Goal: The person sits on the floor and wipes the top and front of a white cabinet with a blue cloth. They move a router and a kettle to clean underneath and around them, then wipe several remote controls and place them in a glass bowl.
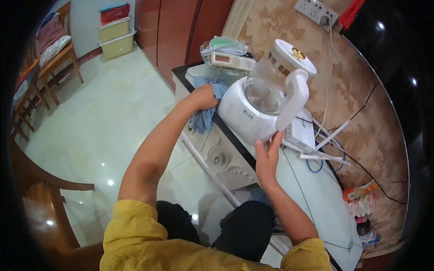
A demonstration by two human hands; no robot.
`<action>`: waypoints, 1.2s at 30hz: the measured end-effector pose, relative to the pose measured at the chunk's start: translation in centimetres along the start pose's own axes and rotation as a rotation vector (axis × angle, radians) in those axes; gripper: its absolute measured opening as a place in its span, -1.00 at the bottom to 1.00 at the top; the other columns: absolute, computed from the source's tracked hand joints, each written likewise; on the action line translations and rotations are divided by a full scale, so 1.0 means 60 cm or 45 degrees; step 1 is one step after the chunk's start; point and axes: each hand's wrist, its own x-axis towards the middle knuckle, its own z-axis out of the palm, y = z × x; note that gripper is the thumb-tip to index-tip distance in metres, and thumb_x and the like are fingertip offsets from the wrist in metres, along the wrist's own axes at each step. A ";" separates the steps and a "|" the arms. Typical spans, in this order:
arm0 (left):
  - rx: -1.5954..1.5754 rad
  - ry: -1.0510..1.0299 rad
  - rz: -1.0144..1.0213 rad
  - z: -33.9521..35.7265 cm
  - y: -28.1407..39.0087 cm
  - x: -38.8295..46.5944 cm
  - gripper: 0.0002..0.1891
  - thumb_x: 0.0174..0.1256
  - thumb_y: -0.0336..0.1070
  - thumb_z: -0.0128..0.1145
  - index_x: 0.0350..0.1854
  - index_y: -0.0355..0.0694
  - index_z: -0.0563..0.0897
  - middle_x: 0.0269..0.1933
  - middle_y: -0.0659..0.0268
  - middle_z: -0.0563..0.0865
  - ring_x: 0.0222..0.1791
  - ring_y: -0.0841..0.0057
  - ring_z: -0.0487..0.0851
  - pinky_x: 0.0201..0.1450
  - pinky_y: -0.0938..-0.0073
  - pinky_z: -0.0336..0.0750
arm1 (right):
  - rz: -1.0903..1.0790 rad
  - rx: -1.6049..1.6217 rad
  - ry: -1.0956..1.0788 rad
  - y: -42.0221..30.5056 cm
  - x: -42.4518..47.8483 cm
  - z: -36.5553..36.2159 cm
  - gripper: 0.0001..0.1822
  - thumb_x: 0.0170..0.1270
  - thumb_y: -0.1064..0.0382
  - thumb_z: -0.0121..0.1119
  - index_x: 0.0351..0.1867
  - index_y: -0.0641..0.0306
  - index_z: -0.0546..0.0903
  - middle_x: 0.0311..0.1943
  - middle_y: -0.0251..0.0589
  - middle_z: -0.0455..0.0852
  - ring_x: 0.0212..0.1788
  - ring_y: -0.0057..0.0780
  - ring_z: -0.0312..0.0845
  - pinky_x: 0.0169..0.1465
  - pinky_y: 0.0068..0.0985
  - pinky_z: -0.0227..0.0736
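Observation:
A blue cloth (203,118) is bunched in my left hand (204,97), which presses it on the cabinet top just left of the white kettle base (234,108). On that base stands a glass kettle (264,91) with a white handle (294,98) and a white lid with a gold knob (298,53). Droplets or moisture show on the glass. My right hand (268,159) touches the near right side of the base with its fingertips, below the handle. Part of those fingers is hidden behind the base.
A white router (300,135) with antennas and tangled cables sits right of the kettle. Behind it, a clear container (220,71) holds a remote-like device (233,61). A power strip (317,12) is on the wall. Small packets (361,203) line the cabinet's back edge.

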 end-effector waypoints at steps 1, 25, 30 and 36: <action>0.100 0.165 0.040 0.002 0.019 -0.032 -0.76 0.14 -0.27 0.14 -0.14 -0.12 0.68 -0.07 0.06 0.73 0.09 -0.01 0.58 0.36 -0.02 0.22 | -0.009 -0.002 0.017 0.001 0.003 0.000 -0.09 0.33 0.30 0.07 0.53 0.42 -0.25 0.54 0.18 -0.16 0.58 -0.06 -0.23 0.55 -0.31 -0.29; -0.764 -0.031 -0.483 0.162 0.471 -0.276 -0.67 0.36 -0.07 0.14 -0.14 -0.30 0.61 -0.28 0.12 0.69 -0.20 0.32 0.66 -0.02 0.25 0.51 | 0.679 0.796 -0.435 -0.022 -0.265 -0.158 -0.44 0.41 0.13 0.15 0.35 0.33 0.36 0.14 -0.13 0.58 0.09 -0.41 0.56 0.15 -0.42 0.47; -0.203 -0.626 -0.150 0.200 0.505 -0.273 -0.59 0.39 -0.01 0.05 -0.13 -0.34 0.64 -0.18 -0.02 0.71 -0.11 0.21 0.69 0.06 0.25 0.51 | 0.898 1.082 -0.016 0.084 -0.341 -0.139 -0.55 0.31 0.34 0.18 0.23 0.26 0.43 0.04 -0.26 0.60 0.02 -0.47 0.58 0.06 -0.51 0.50; -0.409 -0.279 -0.480 0.149 0.425 -0.235 -0.67 0.33 -0.08 0.07 -0.17 -0.27 0.68 -0.21 0.00 0.74 -0.14 0.01 0.67 -0.07 0.21 0.53 | 0.773 0.169 0.187 0.272 -0.417 -0.105 -0.53 0.20 0.39 0.13 0.20 0.33 0.47 -0.01 -0.07 0.65 0.03 -0.26 0.59 0.13 -0.34 0.45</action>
